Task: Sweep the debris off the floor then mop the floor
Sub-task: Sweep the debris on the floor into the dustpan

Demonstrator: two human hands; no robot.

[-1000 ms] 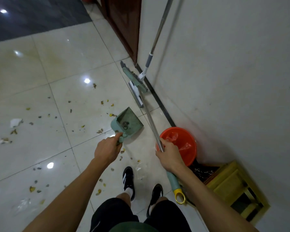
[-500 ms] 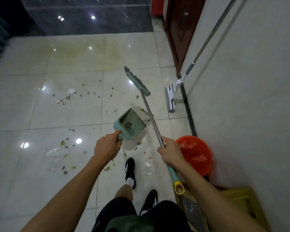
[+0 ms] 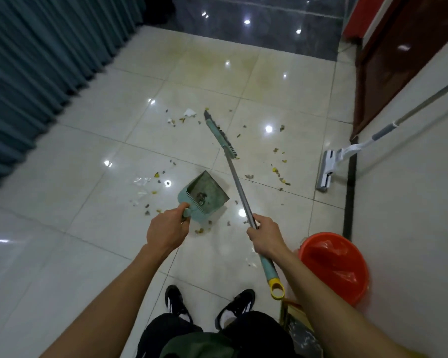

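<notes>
Sweeping is barely begun: left hand [image 3: 166, 231] grips the dustpan [image 3: 204, 196], right hand [image 3: 265, 235] grips the broom [image 3: 239, 188]; next, gather the scattered debris [image 3: 278, 174] nearer.

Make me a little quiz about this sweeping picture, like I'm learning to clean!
1. True or false: the mop leans against the wall.
2. What does the left hand hold? A) dustpan B) sponge C) cup
3. Fill in: the right hand grips the ____.

Key: 1 true. 2 A. 3 broom.
</notes>
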